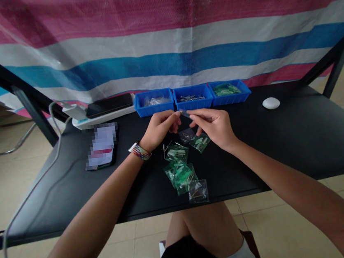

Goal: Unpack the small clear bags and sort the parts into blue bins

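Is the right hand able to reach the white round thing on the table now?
Probably yes. The white round thing lies alone on bare table to the right of the right hand, nothing between them. But that hand now pinches a small clear bag with the left hand.

Blue bins [192, 97] behind, bags [181, 171] below.

Glossy clear plastic bags [181, 167] on matt black table [285, 141].

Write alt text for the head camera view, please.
Both hands, left and right, pinch a small clear bag between them above a black table. Filled bags lie below; three blue bins stand behind, before a striped tarp.
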A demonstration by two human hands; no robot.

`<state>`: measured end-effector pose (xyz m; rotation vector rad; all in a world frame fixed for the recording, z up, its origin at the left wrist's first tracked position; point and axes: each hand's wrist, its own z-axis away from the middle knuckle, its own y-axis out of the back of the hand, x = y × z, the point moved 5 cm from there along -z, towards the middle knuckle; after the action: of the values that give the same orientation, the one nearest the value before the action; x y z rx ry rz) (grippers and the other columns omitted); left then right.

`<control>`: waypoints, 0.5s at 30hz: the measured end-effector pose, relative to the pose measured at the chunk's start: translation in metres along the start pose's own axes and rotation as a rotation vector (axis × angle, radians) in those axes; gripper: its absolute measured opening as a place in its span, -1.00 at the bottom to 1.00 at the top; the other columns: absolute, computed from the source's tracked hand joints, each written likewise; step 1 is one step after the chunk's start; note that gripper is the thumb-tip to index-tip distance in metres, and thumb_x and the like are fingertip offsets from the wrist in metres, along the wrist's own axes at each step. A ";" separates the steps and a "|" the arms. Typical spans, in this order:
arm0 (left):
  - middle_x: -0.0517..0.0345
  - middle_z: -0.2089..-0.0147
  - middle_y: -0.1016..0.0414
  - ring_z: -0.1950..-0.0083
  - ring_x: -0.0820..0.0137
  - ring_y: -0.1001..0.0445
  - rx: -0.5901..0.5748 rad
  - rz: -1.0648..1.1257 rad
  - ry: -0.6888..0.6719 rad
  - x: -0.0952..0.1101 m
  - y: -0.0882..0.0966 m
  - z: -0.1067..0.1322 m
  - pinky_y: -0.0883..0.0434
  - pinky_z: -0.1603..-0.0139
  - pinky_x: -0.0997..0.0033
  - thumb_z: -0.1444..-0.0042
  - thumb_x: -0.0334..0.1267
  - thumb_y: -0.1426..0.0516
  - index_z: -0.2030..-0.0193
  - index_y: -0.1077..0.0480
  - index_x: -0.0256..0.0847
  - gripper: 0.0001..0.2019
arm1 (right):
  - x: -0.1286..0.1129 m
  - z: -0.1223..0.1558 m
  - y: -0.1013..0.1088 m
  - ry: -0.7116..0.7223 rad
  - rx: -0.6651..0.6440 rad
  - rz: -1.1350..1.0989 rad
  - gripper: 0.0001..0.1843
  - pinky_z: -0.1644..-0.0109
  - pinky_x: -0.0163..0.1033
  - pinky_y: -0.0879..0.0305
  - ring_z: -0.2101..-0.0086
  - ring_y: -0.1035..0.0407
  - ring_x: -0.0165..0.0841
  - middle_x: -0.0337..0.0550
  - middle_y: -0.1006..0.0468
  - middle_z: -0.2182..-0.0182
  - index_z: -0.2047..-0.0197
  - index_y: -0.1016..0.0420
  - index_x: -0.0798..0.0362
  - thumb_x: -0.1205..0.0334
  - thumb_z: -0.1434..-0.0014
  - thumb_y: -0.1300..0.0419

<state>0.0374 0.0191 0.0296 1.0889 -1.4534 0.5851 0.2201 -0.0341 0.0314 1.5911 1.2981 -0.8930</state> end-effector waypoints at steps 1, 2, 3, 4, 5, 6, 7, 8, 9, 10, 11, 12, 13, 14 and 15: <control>0.10 0.52 -0.51 0.49 0.42 -0.48 -0.002 0.018 0.010 -0.001 0.000 0.000 -0.40 0.43 0.46 -0.33 0.16 -0.19 0.39 -0.53 -0.26 -0.51 | -0.002 0.002 0.000 0.030 0.003 0.035 -0.67 0.44 -0.15 -0.52 0.55 -0.49 -0.36 -0.11 -0.74 0.28 -0.03 -0.76 -0.06 -0.03 -0.34 -0.32; 0.08 0.51 -0.52 0.48 0.42 -0.50 -0.006 0.044 0.023 -0.001 0.001 0.000 -0.41 0.43 0.45 -0.34 0.17 -0.18 0.39 -0.54 -0.26 -0.49 | -0.004 0.003 0.001 0.063 0.004 0.071 -0.69 0.40 -0.12 -0.55 0.51 -0.52 -0.33 -0.10 -0.75 0.22 -0.03 -0.77 -0.09 -0.01 -0.35 -0.31; 0.07 0.50 -0.54 0.48 0.41 -0.52 -0.009 0.072 0.034 -0.002 0.001 0.000 -0.42 0.42 0.45 -0.34 0.18 -0.17 0.38 -0.54 -0.26 -0.49 | -0.006 0.004 0.001 0.096 0.002 0.105 -0.72 0.35 -0.08 -0.58 0.45 -0.56 -0.28 -0.10 -0.75 0.16 -0.04 -0.77 -0.12 0.02 -0.37 -0.30; 0.06 0.49 -0.55 0.47 0.40 -0.53 -0.009 0.098 0.042 -0.002 0.001 0.000 -0.43 0.42 0.45 -0.33 0.17 -0.18 0.39 -0.53 -0.26 -0.50 | -0.008 0.005 0.001 0.128 -0.004 0.132 -0.73 0.28 -0.04 -0.60 0.37 -0.60 -0.23 -0.11 -0.75 0.11 -0.04 -0.77 -0.16 0.05 -0.37 -0.30; 0.07 0.48 -0.56 0.46 0.40 -0.55 -0.007 0.120 0.045 -0.002 0.001 -0.001 -0.44 0.42 0.45 -0.31 0.15 -0.21 0.38 -0.52 -0.26 -0.52 | -0.010 0.005 0.001 0.154 -0.013 0.150 -0.74 0.21 -0.01 -0.62 0.27 -0.62 -0.17 -0.13 -0.74 0.06 -0.04 -0.77 -0.19 0.08 -0.38 -0.29; 0.08 0.46 -0.57 0.46 0.40 -0.56 -0.004 0.135 0.044 -0.001 0.002 -0.001 -0.44 0.41 0.45 -0.28 0.12 -0.24 0.38 -0.51 -0.26 -0.56 | -0.012 0.005 0.001 0.174 -0.021 0.161 -0.74 0.14 0.02 -0.62 0.18 -0.63 -0.13 -0.14 -0.73 0.03 -0.06 -0.76 -0.21 0.10 -0.38 -0.29; 0.09 0.44 -0.57 0.45 0.40 -0.57 0.000 0.144 0.039 -0.001 0.002 -0.001 -0.45 0.40 0.46 -0.25 0.08 -0.28 0.36 -0.51 -0.25 -0.60 | -0.012 0.005 0.001 0.187 -0.027 0.172 -0.73 0.09 0.03 -0.62 0.12 -0.63 -0.11 -0.15 -0.72 0.00 -0.08 -0.75 -0.22 0.12 -0.38 -0.28; 0.10 0.42 -0.58 0.43 0.40 -0.58 0.002 0.148 0.032 0.000 0.002 -0.001 -0.46 0.40 0.46 -0.22 0.03 -0.32 0.34 -0.51 -0.25 -0.65 | -0.013 0.005 0.001 0.196 -0.032 0.185 -0.71 0.04 0.05 -0.62 0.08 -0.63 -0.10 -0.16 -0.72 -0.02 -0.10 -0.74 -0.22 0.14 -0.39 -0.26; 0.11 0.40 -0.58 0.43 0.40 -0.59 0.004 0.151 0.024 0.001 0.003 -0.001 -0.46 0.40 0.46 -0.19 -0.01 -0.34 0.32 -0.51 -0.25 -0.68 | -0.013 0.005 0.000 0.204 -0.036 0.203 -0.69 0.02 0.05 -0.61 0.07 -0.62 -0.10 -0.17 -0.72 -0.03 -0.12 -0.73 -0.22 0.16 -0.40 -0.25; 0.12 0.39 -0.58 0.42 0.40 -0.59 0.005 0.154 0.017 0.001 0.003 -0.001 -0.46 0.40 0.47 -0.16 -0.04 -0.36 0.29 -0.51 -0.25 -0.71 | -0.012 0.005 0.000 0.214 -0.044 0.227 -0.67 0.00 0.04 -0.60 0.09 -0.62 -0.12 -0.16 -0.71 -0.04 -0.14 -0.72 -0.21 0.18 -0.40 -0.23; 0.13 0.38 -0.58 0.42 0.40 -0.59 0.004 0.156 0.010 0.001 0.004 -0.001 -0.46 0.40 0.47 -0.15 -0.06 -0.37 0.28 -0.50 -0.25 -0.71 | -0.012 0.005 -0.001 0.225 -0.055 0.254 -0.65 0.00 0.03 -0.59 0.14 -0.62 -0.15 -0.16 -0.71 -0.05 -0.17 -0.70 -0.21 0.20 -0.41 -0.22; 0.13 0.38 -0.57 0.43 0.41 -0.59 0.008 0.155 0.003 0.001 0.004 -0.002 -0.46 0.41 0.47 -0.15 -0.06 -0.37 0.28 -0.49 -0.25 -0.71 | -0.012 0.005 -0.002 0.235 -0.066 0.279 -0.62 0.02 0.01 -0.59 0.20 -0.61 -0.19 -0.16 -0.71 -0.05 -0.21 -0.68 -0.20 0.22 -0.41 -0.20; 0.14 0.39 -0.56 0.43 0.41 -0.59 0.019 0.154 -0.007 0.001 0.006 -0.002 -0.45 0.41 0.48 -0.15 -0.07 -0.38 0.29 -0.48 -0.25 -0.71 | -0.011 0.004 -0.003 0.238 -0.075 0.298 -0.58 0.04 0.00 -0.58 0.27 -0.59 -0.23 -0.16 -0.71 -0.06 -0.25 -0.64 -0.20 0.24 -0.41 -0.19; 0.14 0.39 -0.55 0.44 0.42 -0.59 0.038 0.153 -0.018 0.000 0.007 -0.003 -0.45 0.42 0.48 -0.15 -0.07 -0.38 0.29 -0.47 -0.25 -0.70 | -0.010 0.004 -0.004 0.236 -0.080 0.305 -0.53 0.06 -0.02 -0.58 0.32 -0.57 -0.26 -0.15 -0.71 -0.05 -0.31 -0.59 -0.21 0.27 -0.40 -0.19; 0.15 0.39 -0.55 0.45 0.43 -0.58 0.070 0.150 -0.029 -0.001 0.010 -0.004 -0.45 0.43 0.49 -0.15 -0.07 -0.38 0.29 -0.46 -0.25 -0.70 | -0.008 0.004 -0.004 0.231 -0.079 0.305 -0.47 0.07 -0.03 -0.58 0.35 -0.55 -0.28 -0.15 -0.71 -0.04 -0.37 -0.53 -0.21 0.29 -0.39 -0.19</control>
<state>0.0305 0.0268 0.0321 1.0523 -1.5592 0.7340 0.2142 -0.0403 0.0369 1.8078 1.1859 -0.4753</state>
